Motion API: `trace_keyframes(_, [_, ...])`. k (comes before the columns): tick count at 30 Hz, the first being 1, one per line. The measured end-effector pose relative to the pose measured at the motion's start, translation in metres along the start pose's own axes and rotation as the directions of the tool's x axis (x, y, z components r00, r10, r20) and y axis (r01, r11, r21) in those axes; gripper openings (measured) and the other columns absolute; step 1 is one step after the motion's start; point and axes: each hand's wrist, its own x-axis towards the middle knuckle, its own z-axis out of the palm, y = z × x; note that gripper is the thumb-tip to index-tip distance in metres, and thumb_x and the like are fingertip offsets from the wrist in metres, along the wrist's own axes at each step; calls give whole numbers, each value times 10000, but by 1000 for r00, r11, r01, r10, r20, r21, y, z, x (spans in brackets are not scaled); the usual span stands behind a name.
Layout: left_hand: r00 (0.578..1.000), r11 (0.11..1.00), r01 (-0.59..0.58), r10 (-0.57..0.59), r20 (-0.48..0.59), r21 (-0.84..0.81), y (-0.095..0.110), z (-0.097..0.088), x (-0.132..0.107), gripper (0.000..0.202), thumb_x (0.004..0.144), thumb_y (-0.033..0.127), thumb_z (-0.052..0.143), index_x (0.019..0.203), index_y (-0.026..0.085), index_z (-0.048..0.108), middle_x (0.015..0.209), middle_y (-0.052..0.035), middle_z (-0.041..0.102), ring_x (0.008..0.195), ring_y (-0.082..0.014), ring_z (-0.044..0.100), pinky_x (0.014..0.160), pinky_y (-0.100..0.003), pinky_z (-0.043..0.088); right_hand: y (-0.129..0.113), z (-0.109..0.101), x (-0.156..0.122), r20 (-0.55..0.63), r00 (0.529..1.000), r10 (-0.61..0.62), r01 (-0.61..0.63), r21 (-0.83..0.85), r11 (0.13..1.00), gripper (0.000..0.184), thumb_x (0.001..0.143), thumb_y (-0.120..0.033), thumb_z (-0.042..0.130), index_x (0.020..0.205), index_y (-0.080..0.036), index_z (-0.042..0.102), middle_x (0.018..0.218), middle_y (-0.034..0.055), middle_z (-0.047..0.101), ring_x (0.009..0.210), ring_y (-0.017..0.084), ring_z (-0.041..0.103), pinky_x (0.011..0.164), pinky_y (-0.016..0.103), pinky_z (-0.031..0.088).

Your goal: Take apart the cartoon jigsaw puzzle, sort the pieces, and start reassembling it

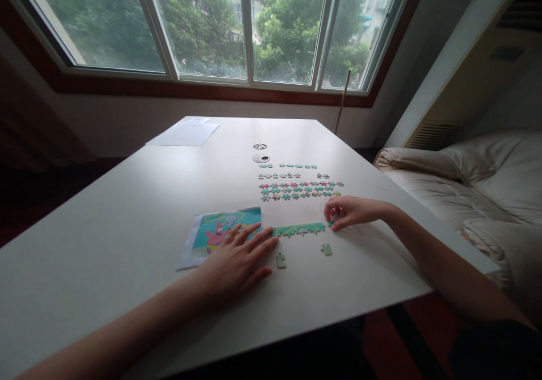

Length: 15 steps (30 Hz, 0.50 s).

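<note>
My left hand (241, 256) lies flat with its fingers spread, partly over the cartoon reference picture (228, 222). Its fingertips reach the left end of a joined strip of jigsaw pieces (301, 230), mostly green and teal. At the strip's right end, my right hand (345, 210) pinches a small teal jigsaw piece (331, 222), mostly hidden by the fingers. Two loose greenish pieces lie nearer to me: one jigsaw piece (281, 260) by my left thumb, another jigsaw piece (326, 249) below the strip's right end.
Beyond the strip, several rows of loose jigsaw pieces (298, 190) are spread across the white table (127, 216). Two round items (261, 158) sit farther back. White paper (184, 134) lies at the far left. A cushioned seat (444, 182) stands right of the table.
</note>
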Motion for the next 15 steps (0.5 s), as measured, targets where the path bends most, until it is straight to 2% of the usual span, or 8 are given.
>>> trace_keyframes(15, [1000, 1000, -3, 3, -19, -3, -1, 0, 0, 477, 884, 459, 271, 1308, 246, 322, 1370, -56, 320, 1225, -320, 270, 970, -531, 224, -1, -1, 1, -2, 1000, 1, -1, 20, 1000, 294, 689, -400, 610, 861, -163, 588, 798, 22, 524, 689, 115, 452, 615, 220, 376])
